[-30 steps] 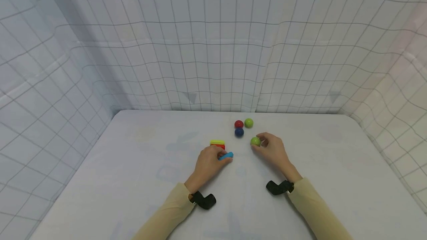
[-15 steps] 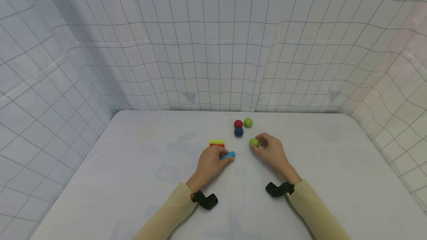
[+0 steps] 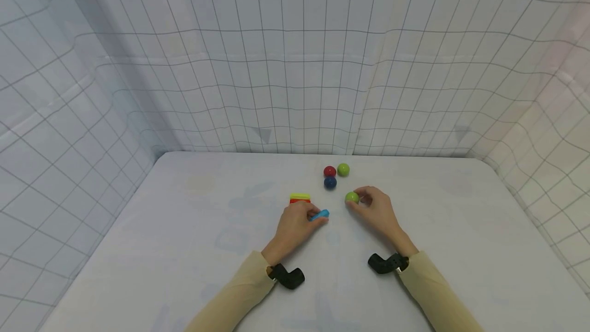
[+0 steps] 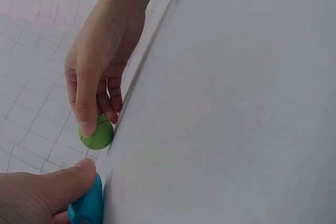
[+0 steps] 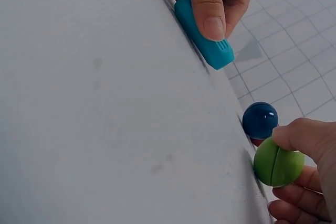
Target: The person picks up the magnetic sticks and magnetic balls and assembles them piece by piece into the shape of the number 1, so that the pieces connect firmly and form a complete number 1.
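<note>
In the head view, a red ball (image 3: 329,171), a dark blue ball (image 3: 330,183) and a second green ball (image 3: 343,169) sit clustered beyond the hands, while a yellow strip (image 3: 300,196) and a red strip (image 3: 300,201) lie just past the left hand (image 3: 295,225), whose knuckles partly cover the red; they may be one piece or two. That hand's fingers are curled, pinching a blue piece (image 3: 320,214); the right hand (image 3: 377,213) curls thumb and fingers around a green ball (image 3: 352,197). Compared with a second ago, the left hand and its blue piece have shifted slightly rightward, nearer the ball, while the right hand is almost where it was. The table (image 3: 207,250) is pale with faint marks, enclosed by white grid-lined cloth (image 3: 295,65). In the left wrist view, the left thumb lies along the blue piece, apart from the gripped green ball. In the right wrist view, the ball shows a seam under the right thumb, partly blocking sight of the red behind the dark blue ball.
</note>
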`<state>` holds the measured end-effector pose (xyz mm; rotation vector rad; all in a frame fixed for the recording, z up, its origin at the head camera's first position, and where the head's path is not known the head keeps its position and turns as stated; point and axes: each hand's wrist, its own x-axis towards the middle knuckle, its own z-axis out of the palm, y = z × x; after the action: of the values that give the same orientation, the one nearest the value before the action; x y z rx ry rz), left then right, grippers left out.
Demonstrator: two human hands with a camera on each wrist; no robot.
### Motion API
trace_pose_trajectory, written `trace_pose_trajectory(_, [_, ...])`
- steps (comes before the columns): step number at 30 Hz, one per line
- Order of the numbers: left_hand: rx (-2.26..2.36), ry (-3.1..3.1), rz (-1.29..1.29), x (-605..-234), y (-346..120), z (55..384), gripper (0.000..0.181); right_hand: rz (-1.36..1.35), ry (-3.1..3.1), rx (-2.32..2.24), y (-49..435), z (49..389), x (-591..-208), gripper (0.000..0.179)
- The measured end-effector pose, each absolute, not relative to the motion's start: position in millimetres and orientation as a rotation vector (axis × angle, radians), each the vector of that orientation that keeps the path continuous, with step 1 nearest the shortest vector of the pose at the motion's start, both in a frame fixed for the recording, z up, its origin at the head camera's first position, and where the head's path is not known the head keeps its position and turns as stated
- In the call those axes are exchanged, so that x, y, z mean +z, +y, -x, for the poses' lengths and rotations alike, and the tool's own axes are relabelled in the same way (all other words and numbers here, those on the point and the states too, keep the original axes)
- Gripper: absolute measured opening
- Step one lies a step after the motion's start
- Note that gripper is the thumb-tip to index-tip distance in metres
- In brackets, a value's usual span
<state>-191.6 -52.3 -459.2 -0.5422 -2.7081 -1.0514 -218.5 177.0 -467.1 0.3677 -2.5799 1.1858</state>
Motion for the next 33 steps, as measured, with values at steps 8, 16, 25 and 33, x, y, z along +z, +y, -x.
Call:
trace_pose_trajectory(8, [-0.994,-2.728,0.541,-459,-47,192,0.026,-0.357,-2.564,1.261,178,218,-468,0.032])
trace_pose_trajectory(16, [-0.991,-2.705,0.557,-462,-43,194,0.027,-0.351,-2.563,1.283,178,219,-471,0.032])
trace_pose_trajectory(25, [-0.989,-2.686,0.573,-462,-38,194,0.028,-0.329,-2.588,1.298,179,219,-471,0.032])
trace_pose_trajectory(33, [-0.992,-2.684,0.587,-464,-32,196,0.028,-0.338,-2.625,1.324,182,220,-472,0.038])
